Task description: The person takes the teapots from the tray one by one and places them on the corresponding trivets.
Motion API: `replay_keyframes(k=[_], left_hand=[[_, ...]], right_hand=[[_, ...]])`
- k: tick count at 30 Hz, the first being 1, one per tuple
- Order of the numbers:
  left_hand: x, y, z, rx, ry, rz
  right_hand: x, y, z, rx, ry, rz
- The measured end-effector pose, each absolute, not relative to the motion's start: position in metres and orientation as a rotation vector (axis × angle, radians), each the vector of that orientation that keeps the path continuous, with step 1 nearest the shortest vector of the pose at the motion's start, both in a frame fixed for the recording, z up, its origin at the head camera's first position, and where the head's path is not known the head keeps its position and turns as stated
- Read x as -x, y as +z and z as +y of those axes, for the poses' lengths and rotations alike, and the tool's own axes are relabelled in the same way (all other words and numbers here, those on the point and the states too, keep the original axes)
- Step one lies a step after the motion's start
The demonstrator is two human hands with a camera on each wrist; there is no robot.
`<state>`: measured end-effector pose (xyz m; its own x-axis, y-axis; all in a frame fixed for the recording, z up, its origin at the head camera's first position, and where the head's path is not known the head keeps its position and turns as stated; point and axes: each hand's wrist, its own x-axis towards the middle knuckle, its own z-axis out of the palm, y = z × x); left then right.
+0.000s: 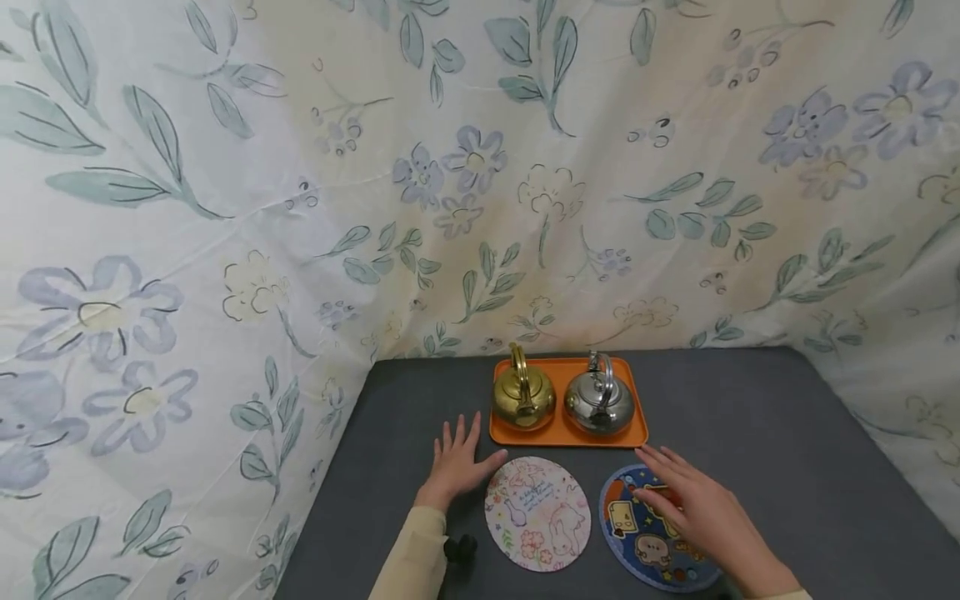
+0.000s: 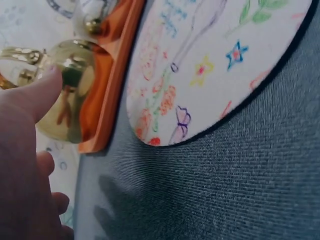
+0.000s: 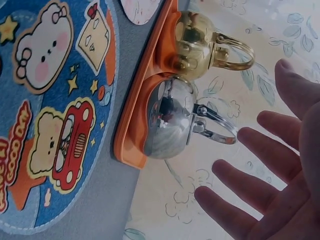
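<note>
Two kettles, two mats, one tray, both my hands empty.

I count a gold kettle [image 1: 522,395] and a silver kettle [image 1: 598,403] on the orange tray [image 1: 567,436] at centre frame, with a white mat [image 1: 537,513] and a blue mat [image 1: 651,528] below it. The blue mat is partly covered by my right hand [image 1: 693,508], hovering with fingers spread; my left hand [image 1: 455,461] lies flat lower left, fingers splayed, holding nothing.

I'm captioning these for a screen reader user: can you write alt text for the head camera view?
Two open hands hover low over a grey table: the left hand beside a white round mat, the right hand above a blue cartoon mat. Behind the mats, an orange tray holds a gold kettle and a silver kettle, against floral cloth.
</note>
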<state>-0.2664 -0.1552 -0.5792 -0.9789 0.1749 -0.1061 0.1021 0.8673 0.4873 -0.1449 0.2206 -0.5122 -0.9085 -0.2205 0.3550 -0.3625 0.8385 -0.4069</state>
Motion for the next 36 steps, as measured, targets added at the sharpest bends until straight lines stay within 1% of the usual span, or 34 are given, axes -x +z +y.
replay_keyframes(k=[9,14,23,36], left_hand=[[0.282,-0.582,-0.149,-0.217,0.691,2.925],[0.282,-0.579,-0.143,-0.270,0.706,2.904],[0.282,-0.583,-0.138,-0.230,0.663,2.965],[0.286,-0.596,-0.139,-0.181,0.686,2.989]], right_hand=[[0.147,-0.507,0.210,-0.435,0.752,-2.733],[0.146,-0.503,0.203,-0.416,0.770,-2.759],[0.150,-0.499,0.192,-0.489,0.766,-2.695],[0.154,-0.493,0.177,-0.466,0.832,-2.696]])
